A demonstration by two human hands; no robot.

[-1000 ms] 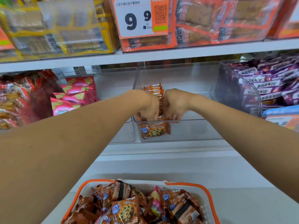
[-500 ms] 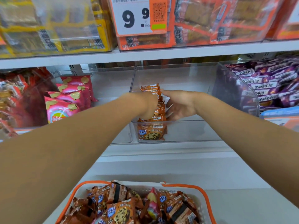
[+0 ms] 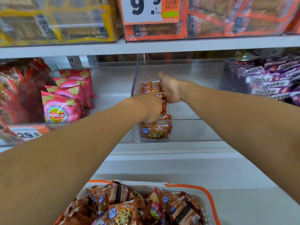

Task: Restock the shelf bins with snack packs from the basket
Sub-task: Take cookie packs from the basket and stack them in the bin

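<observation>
My left hand [image 3: 151, 108] curls down over the cookie packs [image 3: 155, 130] | my right hand [image 3: 170, 91] presses flat, thumb up | row at the clear bin's [image 3: 194, 130] nine o'clock wall | basket [image 3: 209, 200] at six.

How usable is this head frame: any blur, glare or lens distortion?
Head view: even lighting, no hard shadows; upper-shelf yellow cracker packs smeared by blur; white shelf edge bowed by the wide lens; clear plastic bin shows faint reflections; orange cookie packs readable.
</observation>
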